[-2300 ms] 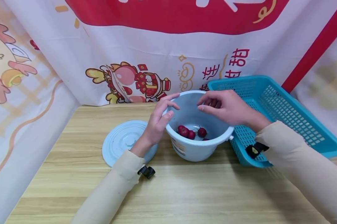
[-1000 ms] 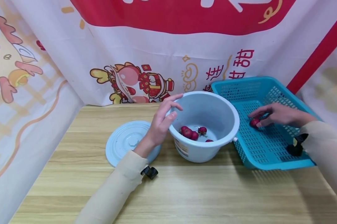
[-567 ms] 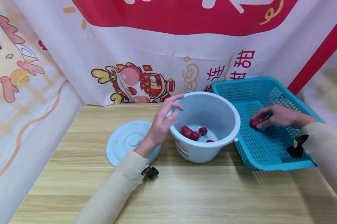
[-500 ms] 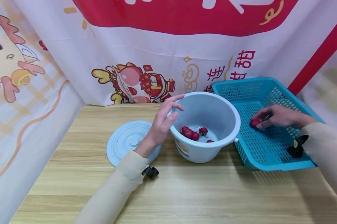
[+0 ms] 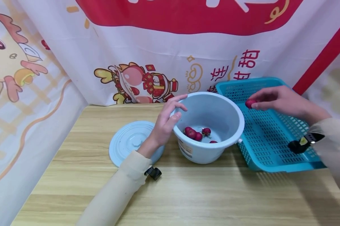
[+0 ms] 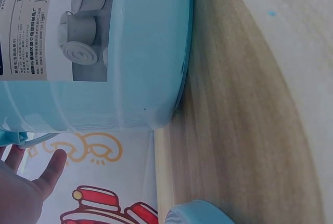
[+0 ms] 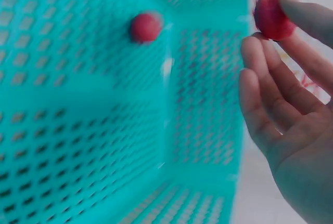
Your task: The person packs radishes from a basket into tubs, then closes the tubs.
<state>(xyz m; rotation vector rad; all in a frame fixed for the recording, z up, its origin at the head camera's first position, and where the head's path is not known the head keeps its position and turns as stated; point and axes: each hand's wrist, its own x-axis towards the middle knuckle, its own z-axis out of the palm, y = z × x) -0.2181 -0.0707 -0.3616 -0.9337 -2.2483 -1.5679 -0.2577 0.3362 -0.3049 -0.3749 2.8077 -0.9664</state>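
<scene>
My right hand (image 5: 285, 102) pinches a small round radish (image 5: 251, 103) between thumb and fingertips, above the teal basket (image 5: 251, 158). In the right wrist view the held radish (image 7: 274, 17) shows a thin root, and a second radish (image 7: 146, 27) lies inside the basket; my hand hides that one in the head view. My left hand (image 5: 164, 122) holds the near-left rim of a light blue bucket (image 5: 212, 153), its fingers hooked over the edge. Several radishes (image 5: 191, 134) lie on the bucket's floor.
A round blue lid (image 5: 121, 142) lies flat on the wooden table (image 5: 186, 194), left of the bucket and partly behind my left wrist. Bucket and basket stand close together. A printed cloth (image 5: 147, 47) hangs behind them.
My right hand has gone from over the bucket into the basket, taken hold of a radish, then lifted it and moved slightly left. My left hand has stayed on the bucket rim.
</scene>
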